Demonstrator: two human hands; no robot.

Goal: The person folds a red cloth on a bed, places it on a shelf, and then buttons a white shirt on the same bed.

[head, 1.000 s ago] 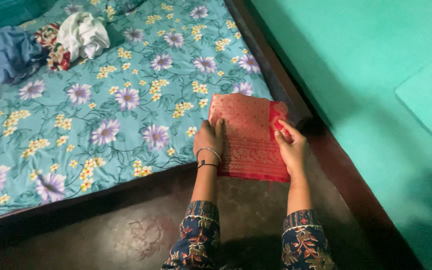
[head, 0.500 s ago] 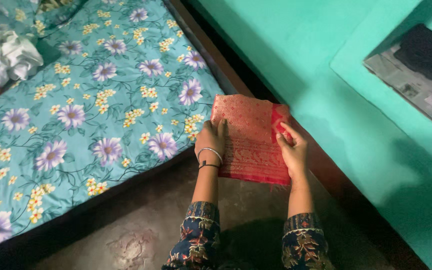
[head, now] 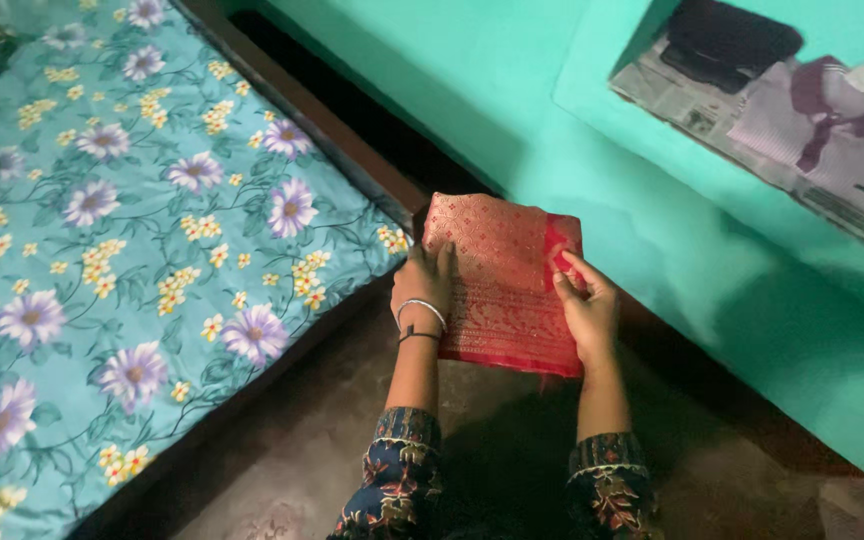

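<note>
We grip the folded red cloth (head: 500,285), left hand (head: 420,282) and right hand (head: 584,300) each clamping an edge. It's neatly folded already, held off the bed (head: 102,230) to our left, not yet set down.

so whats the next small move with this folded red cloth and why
Probably carry it right toward the wall shelf. Both hands, left hand and right hand, grip the folded red cloth by its side edges, lifted off the floral bed, and the shelf already holds a folded shirt on newspaper.
</note>
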